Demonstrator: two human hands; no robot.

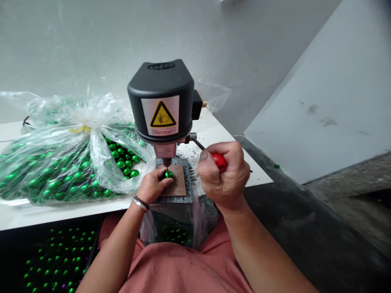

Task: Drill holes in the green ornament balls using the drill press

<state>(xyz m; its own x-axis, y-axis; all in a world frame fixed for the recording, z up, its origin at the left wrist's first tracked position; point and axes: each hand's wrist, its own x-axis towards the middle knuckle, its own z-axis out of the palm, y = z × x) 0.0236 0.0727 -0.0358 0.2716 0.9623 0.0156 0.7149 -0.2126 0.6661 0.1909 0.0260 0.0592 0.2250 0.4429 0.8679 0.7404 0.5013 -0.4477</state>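
Observation:
A black bench drill press (161,97) with a yellow hand-warning label stands on the white table. My left hand (152,185) pinches a shiny green ball (169,174) between thumb and fingers, right under the drill chuck (166,162). The ball rests on a brown board (179,183) laid over the drill's grey base (189,191). My right hand (224,173) is wrapped in a fist round the red knob (219,161) of the drill's feed lever (198,143). Where the bit meets the ball is too small to make out.
A large clear plastic bag (70,162) full of green balls lies left on the table (76,213). More balls sit in a dark container (58,252) below. Another plastic bag (198,221) hangs at the table's front edge. Dark shavings surround the base. One ball (276,166) lies on the floor.

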